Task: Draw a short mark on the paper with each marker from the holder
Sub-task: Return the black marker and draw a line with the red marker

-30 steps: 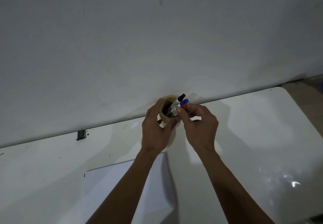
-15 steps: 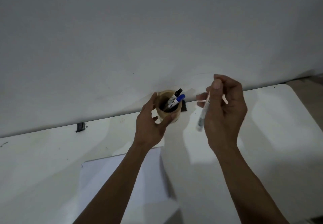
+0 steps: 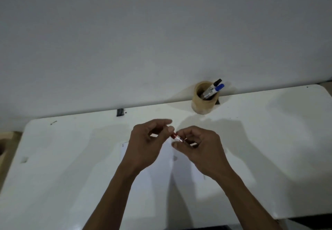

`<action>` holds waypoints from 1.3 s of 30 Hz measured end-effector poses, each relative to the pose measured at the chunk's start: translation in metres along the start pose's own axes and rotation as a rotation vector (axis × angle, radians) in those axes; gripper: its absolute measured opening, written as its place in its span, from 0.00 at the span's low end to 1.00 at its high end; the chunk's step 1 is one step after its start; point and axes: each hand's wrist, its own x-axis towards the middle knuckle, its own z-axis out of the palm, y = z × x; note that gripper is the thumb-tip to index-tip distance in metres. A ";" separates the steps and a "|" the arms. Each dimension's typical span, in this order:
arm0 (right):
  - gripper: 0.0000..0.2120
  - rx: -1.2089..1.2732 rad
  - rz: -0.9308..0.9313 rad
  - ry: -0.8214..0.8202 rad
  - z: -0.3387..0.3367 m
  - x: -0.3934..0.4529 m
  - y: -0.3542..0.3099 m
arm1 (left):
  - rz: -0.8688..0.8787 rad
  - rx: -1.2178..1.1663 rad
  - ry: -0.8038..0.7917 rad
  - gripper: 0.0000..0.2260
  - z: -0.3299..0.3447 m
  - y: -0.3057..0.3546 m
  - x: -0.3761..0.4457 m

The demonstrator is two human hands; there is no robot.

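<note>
Both hands meet over the white paper (image 3: 161, 172) on the white table (image 3: 71, 158). My right hand (image 3: 199, 149) grips the white body of a red marker (image 3: 177, 138). My left hand (image 3: 147, 141) pinches its red cap end with thumb and fingertips. The marker lies nearly level between the two hands, mostly hidden by fingers. The round tan holder (image 3: 203, 102) stands at the table's back edge against the wall, apart from both hands. A black-capped marker (image 3: 215, 83) and a blue-capped marker (image 3: 218, 88) lean in it.
A white wall (image 3: 161, 32) rises right behind the table. A small black clip (image 3: 120, 112) sits on the back edge to the left. A wooden object (image 3: 5, 143) shows at the far left, below the table's edge.
My left hand let go of the holder and came back to the marker's cap. My right hand carried the marker from beside the holder down over the paper. The view shifted downward.
</note>
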 end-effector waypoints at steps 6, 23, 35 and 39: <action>0.12 -0.068 0.036 -0.156 0.043 -0.028 -0.018 | -0.091 -0.154 0.090 0.04 -0.054 -0.039 -0.048; 0.10 0.666 0.334 0.068 0.150 -0.081 -0.037 | -0.149 -0.122 0.043 0.07 -0.114 -0.093 -0.110; 0.04 0.676 0.277 0.119 0.123 -0.028 -0.017 | -0.291 -0.070 0.226 0.01 -0.129 -0.117 -0.068; 0.05 0.621 0.296 0.131 0.124 -0.022 -0.011 | -0.276 0.179 0.378 0.05 -0.128 -0.124 -0.025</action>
